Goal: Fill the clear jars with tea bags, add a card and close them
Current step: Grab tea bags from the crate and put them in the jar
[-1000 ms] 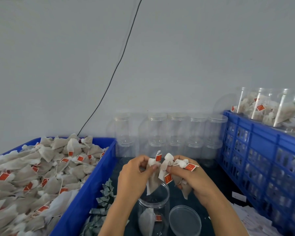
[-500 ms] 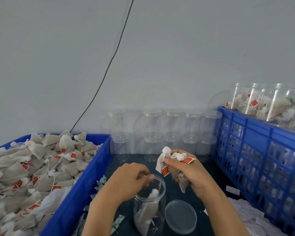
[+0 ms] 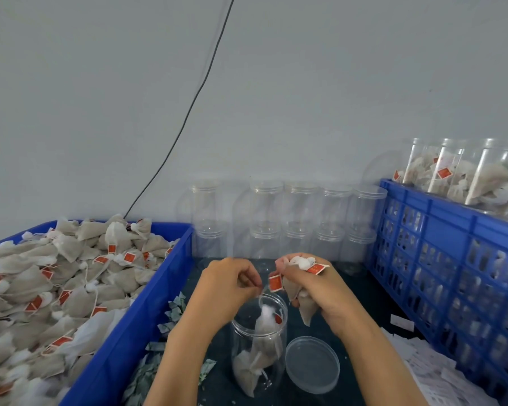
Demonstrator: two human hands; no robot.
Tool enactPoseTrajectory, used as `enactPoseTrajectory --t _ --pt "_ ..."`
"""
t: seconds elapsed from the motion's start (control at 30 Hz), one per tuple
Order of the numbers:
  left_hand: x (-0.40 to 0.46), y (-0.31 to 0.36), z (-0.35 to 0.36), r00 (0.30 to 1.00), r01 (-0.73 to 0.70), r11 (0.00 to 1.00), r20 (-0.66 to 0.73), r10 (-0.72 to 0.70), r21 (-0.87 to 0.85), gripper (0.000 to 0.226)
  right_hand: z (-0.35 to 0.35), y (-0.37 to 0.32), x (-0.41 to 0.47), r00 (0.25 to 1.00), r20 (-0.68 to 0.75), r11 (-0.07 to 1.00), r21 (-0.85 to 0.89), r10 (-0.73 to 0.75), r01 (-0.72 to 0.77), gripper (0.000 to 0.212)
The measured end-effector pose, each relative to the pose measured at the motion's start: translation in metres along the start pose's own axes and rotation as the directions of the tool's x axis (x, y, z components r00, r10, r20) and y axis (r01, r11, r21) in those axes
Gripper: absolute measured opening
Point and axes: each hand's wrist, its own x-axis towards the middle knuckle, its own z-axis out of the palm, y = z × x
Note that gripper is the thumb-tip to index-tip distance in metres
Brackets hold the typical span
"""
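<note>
2 tea bags at least lie in the open jar [image 3: 258,344], which stands upright on the dark surface [image 3: 361,291]; its base is hidden by the left forearm. The left hand [image 3: 229,288] pinches something small over the mouth; what, I cannot tell. The right hand [image 3: 314,288] clamps a bunch of bags [image 3: 301,291]. The lid [image 3: 313,364] lies beside the jar. Left, a blue bin [image 3: 147,312] holds loose bags.

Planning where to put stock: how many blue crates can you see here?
2. One crate stands on the left, heaped with tea bags. The other crate stands on the right, with filled jars on top. More may sit outside the frame.
</note>
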Motion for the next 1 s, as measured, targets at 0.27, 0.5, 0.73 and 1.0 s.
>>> enactPoseTrajectory --t 0.27,0.5,0.73,1.0 --pt "0.002 0.003 -0.001 0.994 -0.042 0.999 -0.096 0.042 0.010 0.008 0.016 -0.001 0.001 0.999 0.051 0.939 0.343 0.012 -0.029 0.020" --pt "0.003 -0.002 0.000 0.997 -0.076 0.984 0.013 0.080 -0.162 0.051 0.035 0.008 0.000 0.999 0.012 0.928 0.373 -0.029 0.023 0.016" --pt "0.000 -0.008 -0.005 0.994 -0.100 0.994 -0.038 0.101 0.044 0.010 0.033 0.006 -0.004 0.981 0.077 0.943 -0.270 -0.180 0.195 0.020" --pt "-0.005 -0.008 -0.004 0.987 -0.027 0.920 0.156 -0.037 0.390 0.017 0.018 -0.003 -0.004 0.917 0.085 0.729 -0.579 -0.391 0.365 0.009"
